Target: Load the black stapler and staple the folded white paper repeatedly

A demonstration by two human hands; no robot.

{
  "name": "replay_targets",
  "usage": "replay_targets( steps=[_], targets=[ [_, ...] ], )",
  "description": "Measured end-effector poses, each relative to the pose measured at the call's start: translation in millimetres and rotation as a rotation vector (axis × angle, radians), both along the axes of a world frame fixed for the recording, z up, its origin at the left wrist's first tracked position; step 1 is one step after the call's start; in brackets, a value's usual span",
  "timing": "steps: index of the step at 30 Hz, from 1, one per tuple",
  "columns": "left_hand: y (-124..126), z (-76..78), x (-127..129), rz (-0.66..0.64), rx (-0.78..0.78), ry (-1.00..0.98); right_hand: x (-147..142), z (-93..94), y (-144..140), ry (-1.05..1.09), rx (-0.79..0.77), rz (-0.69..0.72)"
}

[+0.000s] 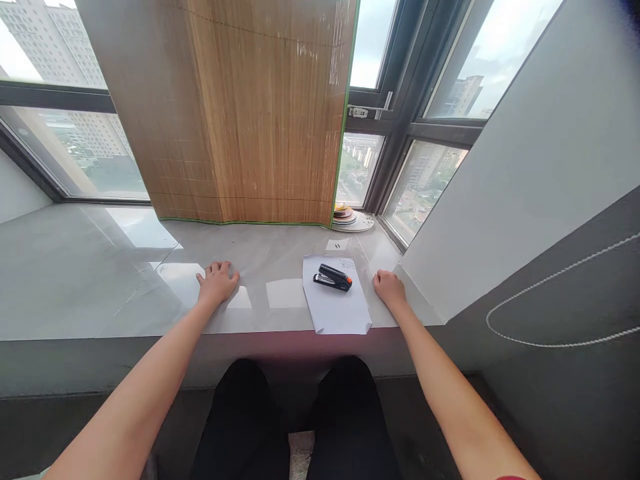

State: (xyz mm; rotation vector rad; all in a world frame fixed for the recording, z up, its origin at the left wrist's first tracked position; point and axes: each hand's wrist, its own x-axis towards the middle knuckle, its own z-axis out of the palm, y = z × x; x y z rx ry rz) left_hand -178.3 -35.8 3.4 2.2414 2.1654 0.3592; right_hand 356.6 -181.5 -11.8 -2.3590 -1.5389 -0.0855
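The left hand lies palm down on the grey sill, well to the left of the paper, with its arm stretched straight forward, its fingers loosely spread and nothing in its hold. A black stapler with an orange tip lies on the upper part of the paper, untouched by either hand. Just right of the paper, the right hand rests on the sill with fingers curled under, gripping nothing, its arm also extended.

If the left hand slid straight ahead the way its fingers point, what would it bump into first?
Probably the bamboo blind standing at the back of the sill. The left hand rests flat, and the surface ahead looks free until there.
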Motion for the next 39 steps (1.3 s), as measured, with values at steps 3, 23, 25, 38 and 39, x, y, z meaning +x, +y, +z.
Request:
replay_targets(
  steps=[3,23,25,38,39],
  targets=[
    [2,-1.7,0,0.004,0.000,-0.003,-1,7.0,12,0.020,0.047,0.079],
    [-5,0.8,4,0.011,-0.030,-0.050,-121,-4.7,173,0.129,-0.151,0.436],
    [-3,1.5,1,0.012,-0.045,-0.072,-150,-5.6,182,0.135,-0.134,0.411],
    [7,6.2,-16,0.062,-0.104,-0.419,-333,5.4,219,0.201,-0.126,0.536],
    [7,6.4,-15,0.060,-0.111,-0.408,-341,5.6,220,0.206,-0.130,0.551]
  ],
)
